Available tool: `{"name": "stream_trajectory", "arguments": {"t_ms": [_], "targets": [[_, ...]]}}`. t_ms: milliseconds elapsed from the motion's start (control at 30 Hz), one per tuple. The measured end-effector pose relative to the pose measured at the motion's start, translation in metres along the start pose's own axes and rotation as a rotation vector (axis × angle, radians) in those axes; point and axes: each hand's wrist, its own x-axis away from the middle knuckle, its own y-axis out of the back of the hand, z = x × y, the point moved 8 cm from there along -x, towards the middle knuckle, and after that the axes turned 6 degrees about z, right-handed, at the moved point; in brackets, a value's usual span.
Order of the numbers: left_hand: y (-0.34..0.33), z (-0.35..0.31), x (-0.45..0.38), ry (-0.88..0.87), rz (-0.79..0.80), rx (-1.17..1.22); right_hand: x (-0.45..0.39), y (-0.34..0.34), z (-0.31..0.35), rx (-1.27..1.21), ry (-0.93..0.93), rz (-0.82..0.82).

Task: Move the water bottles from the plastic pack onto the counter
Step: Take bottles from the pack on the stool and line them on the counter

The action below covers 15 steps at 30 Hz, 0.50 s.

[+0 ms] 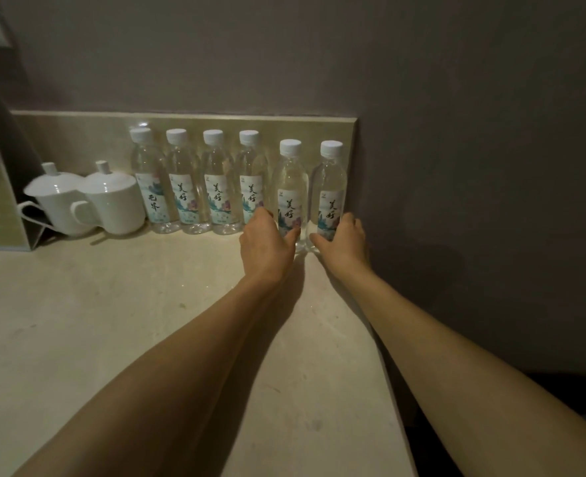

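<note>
progress: late, six bottles on counter point(112, 321) | left hand point(265, 244) grips bottle point(290, 191) at 12 o'clock | right hand point(345, 244) grips end bottle point(329, 191) at 1 o'clock | pack unseen

We see a dim room: a grey wall point(319, 56) at far and right, a beige backsplash point(78, 132) along its foot, and a pale desk point(95, 321).

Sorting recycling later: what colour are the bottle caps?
White, on all six water bottles; clearest in the head view.
</note>
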Motion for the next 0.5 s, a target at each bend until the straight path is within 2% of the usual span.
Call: {"name": "stream_trajectory", "arguments": {"t_ms": [500], "targets": [[-0.009, 0.003, -0.025, 0.037, -0.047, -0.035, -0.029, -0.011, 0.001, 0.004, 0.025, 0.01]]}}
